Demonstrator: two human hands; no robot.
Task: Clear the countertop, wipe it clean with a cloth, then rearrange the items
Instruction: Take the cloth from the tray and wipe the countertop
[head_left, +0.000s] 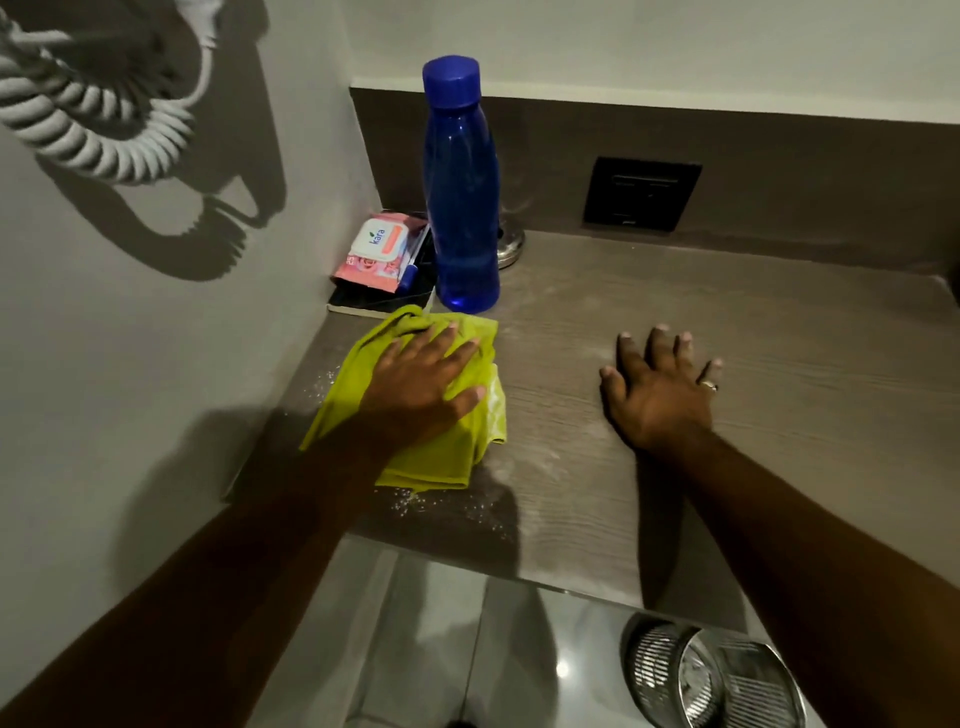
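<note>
My left hand presses flat on a crumpled yellow-green cloth on the grey wood-grain countertop, near its left end. My right hand lies palm down with fingers spread on the bare counter to the right, holding nothing; a ring is on one finger. A tall blue bottle with a blue cap stands upright just behind the cloth. To its left, in the corner, a pink wipes pack lies on a dark notebook, with a blue pen beside the pack. White specks dot the counter around the cloth.
A shiny metal base sits behind the bottle. A black socket plate is set in the backsplash. A white coiled cord hangs on the left wall. Below the counter's front edge stands a metal mesh bin on a tiled floor.
</note>
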